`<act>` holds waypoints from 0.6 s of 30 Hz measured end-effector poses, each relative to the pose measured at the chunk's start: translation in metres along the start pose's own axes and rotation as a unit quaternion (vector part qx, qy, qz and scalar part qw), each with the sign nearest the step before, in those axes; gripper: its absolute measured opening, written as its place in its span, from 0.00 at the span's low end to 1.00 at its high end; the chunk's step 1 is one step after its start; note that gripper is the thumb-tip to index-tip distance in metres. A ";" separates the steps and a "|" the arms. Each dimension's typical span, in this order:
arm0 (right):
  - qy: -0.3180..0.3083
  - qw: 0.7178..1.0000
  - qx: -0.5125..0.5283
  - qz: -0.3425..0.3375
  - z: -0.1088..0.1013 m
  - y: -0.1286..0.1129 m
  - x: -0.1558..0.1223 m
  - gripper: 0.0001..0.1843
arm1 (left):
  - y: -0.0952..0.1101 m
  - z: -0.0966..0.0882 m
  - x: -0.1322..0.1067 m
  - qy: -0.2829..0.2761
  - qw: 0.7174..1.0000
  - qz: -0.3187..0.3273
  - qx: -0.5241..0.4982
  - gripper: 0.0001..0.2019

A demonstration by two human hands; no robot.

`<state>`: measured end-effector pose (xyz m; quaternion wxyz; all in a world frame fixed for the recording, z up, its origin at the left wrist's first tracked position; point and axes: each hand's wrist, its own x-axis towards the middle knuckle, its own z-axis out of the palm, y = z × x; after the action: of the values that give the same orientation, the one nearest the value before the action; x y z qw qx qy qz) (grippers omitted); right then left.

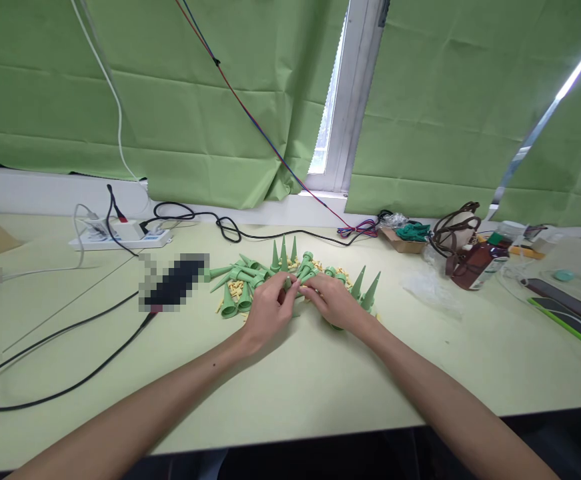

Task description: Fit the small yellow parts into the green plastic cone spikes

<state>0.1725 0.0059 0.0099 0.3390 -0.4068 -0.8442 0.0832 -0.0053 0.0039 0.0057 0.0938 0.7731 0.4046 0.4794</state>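
**Both hands busy in a heap of green cones**

Head view, the only feed I'm watching from over here: two bare hands are working close together over the worktop [320, 390], fingertips almost meeting right at the near edge of the pile. The left hand [269, 310] is pinching a small green piece [287, 283] between thumb and fingers, with just a bit of it peeking out. The right hand [339, 303] is bringing its thumb and fingers in just beside that, but they're covering whatever is there, so I can't tell if it's clamping on anything.

The green cones [229, 307] are spreading behind and to both sides of the hands, mostly lying every which way. A few upright cones [283, 256] are pointing up at the back, and a couple more tall ones [370, 292] are standing just past the right hand. Small yellow pieces [237, 289] are lying scattered in among them.

Farther out on the left, a blurred dark device [177, 283] is lying near the pile, and a white power strip [120, 241] is sitting behind it. Over on the right, a crumpled clear bag [430, 293] is lying in front of a brown bottle [480, 265].
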 end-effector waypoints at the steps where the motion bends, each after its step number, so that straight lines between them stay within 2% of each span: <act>1: 0.005 1.000 0.009 0.000 0.000 0.000 0.000 0.15 | 0.000 0.000 0.000 0.001 1.000 -0.002 -0.003 0.08; 5: 0.024 0.999 0.047 -0.009 -0.001 -0.001 0.000 0.04 | 0.001 0.000 0.001 0.007 1.000 -0.006 -0.014 0.08; 9: 0.028 0.998 0.050 -0.016 0.000 0.001 0.000 0.01 | 0.000 0.001 0.001 0.011 1.000 -0.003 -0.014 0.08; 15: 0.020 0.999 0.031 -0.010 0.002 0.003 -0.001 0.05 | 0.000 0.000 0.000 0.009 1.000 0.005 -0.014 0.07; 18: 0.010 1.000 0.010 -0.004 0.002 0.003 -0.001 0.11 | 0.000 0.000 0.000 0.007 1.000 0.005 -0.016 0.07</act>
<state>0.1734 0.0077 0.0068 0.3518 -0.4008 -0.8415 0.0863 -0.0052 0.0042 0.0056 0.1011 0.7700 0.3934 0.4920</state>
